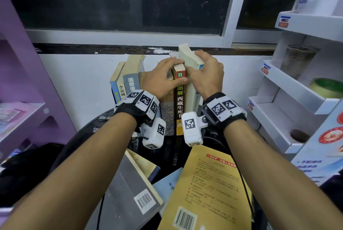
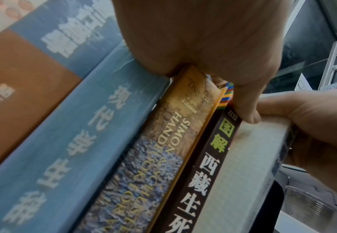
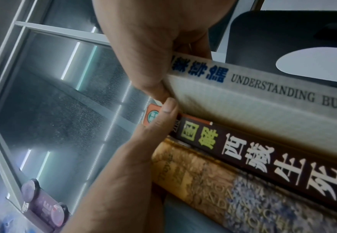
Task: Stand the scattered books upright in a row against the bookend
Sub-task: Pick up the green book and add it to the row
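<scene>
Both arms reach forward over the round black table (image 1: 89, 127). The right hand (image 1: 207, 75) clamps the top of a thick pale book (image 1: 189, 62), thumb on the near page side and fingers behind; this book stands tilted at the right end of the row. The left hand (image 1: 163, 75) curls over the top of the dark brown book (image 1: 179, 103), just left of the pale one, thumb touching its spine. The pale book's spine reads "UNDERSTANDING BUSI…"; the brown spine shows 圖解西藏生死书. Left of the brown book stands one with "SIMON HANDBOOK" (image 2: 163, 157), then blue-spined books (image 1: 118, 88) leaning. In front of the row, a yellow book (image 1: 206, 189) and a grey book (image 1: 130, 189) lie flat, barcodes up. A black bookend (image 3: 283, 39) stands behind the pale book.
</scene>
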Demonstrator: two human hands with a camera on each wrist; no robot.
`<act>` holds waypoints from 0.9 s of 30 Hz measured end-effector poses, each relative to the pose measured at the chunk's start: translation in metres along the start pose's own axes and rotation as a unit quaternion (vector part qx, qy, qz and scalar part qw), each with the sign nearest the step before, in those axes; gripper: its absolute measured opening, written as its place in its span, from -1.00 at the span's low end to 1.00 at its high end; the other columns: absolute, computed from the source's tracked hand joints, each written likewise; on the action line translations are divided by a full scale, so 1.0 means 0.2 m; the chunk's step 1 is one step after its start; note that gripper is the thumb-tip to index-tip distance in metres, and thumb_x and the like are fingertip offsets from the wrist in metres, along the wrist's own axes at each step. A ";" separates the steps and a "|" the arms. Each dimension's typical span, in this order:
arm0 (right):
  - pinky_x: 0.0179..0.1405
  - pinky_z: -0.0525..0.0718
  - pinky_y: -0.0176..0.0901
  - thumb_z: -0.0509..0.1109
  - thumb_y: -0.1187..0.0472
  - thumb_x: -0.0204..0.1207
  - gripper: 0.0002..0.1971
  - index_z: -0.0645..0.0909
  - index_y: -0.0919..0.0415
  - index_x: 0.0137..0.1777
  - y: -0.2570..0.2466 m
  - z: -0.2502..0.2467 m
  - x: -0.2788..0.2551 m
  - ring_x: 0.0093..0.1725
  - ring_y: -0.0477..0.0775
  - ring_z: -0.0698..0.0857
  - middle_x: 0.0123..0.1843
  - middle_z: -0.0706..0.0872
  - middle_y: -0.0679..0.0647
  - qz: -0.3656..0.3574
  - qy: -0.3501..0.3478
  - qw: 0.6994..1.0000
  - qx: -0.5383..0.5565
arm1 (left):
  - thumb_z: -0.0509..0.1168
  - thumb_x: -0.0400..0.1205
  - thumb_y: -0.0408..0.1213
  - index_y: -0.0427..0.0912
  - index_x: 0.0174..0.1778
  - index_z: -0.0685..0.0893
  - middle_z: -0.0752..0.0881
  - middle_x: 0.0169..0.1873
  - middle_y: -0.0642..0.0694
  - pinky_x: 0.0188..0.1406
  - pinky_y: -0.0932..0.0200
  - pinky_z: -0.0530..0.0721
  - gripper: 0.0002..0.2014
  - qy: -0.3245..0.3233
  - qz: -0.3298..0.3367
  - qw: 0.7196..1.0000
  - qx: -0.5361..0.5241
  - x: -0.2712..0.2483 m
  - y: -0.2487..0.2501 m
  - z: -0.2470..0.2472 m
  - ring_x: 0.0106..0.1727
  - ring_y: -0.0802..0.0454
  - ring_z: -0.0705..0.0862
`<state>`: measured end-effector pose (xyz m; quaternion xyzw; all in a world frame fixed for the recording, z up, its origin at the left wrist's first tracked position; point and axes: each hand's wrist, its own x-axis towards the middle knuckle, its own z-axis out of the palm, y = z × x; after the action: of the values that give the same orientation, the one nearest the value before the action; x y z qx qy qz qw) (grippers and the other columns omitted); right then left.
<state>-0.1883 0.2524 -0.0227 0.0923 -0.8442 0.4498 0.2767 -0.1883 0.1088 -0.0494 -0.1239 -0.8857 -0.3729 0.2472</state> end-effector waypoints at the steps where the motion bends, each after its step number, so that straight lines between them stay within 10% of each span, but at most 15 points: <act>1: 0.01 0.76 0.11 0.46 -0.06 0.42 -0.51 0.59 -0.10 0.38 0.01 0.01 0.00 0.09 0.12 0.72 0.15 0.76 0.03 0.002 -0.004 1.000 -0.005 | 0.45 0.50 0.05 0.09 0.44 0.50 0.47 0.46 0.02 0.47 0.11 0.37 -0.42 0.001 0.001 1.000 0.000 0.00 0.00 0.00 0.46 0.09 0.45; 16: 0.07 0.65 -0.17 0.38 -0.05 0.44 -0.53 0.59 -0.16 0.40 0.09 0.04 0.02 0.12 0.11 0.71 0.14 0.79 0.00 0.017 -0.046 0.998 -0.031 | 0.50 0.48 -0.08 0.02 0.44 0.51 0.47 0.46 0.01 0.50 0.03 0.41 -0.41 0.016 -0.003 1.000 -0.015 0.00 0.00 0.01 0.44 0.07 0.48; 21: -0.15 0.33 -0.55 0.40 0.11 0.53 -0.53 0.58 0.03 0.46 0.12 0.03 0.00 0.08 -0.07 0.65 0.27 0.74 0.07 0.000 -0.081 0.997 -0.013 | 0.58 0.38 -0.12 0.05 0.46 0.48 0.43 0.50 0.00 0.50 0.06 0.39 -0.28 0.000 -0.006 1.000 -0.010 -0.01 0.00 0.00 0.49 0.04 0.44; 27: -0.31 0.35 -0.54 0.40 0.10 0.51 -0.52 0.55 0.00 0.46 0.13 0.01 0.02 -0.09 -0.10 0.55 0.21 0.75 0.03 -0.014 -0.113 0.993 -0.014 | 0.60 0.37 -0.19 0.04 0.50 0.44 0.36 0.54 -0.04 0.56 -0.03 0.34 -0.23 -0.028 -0.003 1.000 -0.009 -0.01 0.00 -0.02 0.54 0.03 0.37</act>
<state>-0.2030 0.2660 -0.0408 0.1509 -0.8749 0.4205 0.1870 -0.1844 0.1062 -0.0480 -0.1339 -0.8894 -0.3780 0.2196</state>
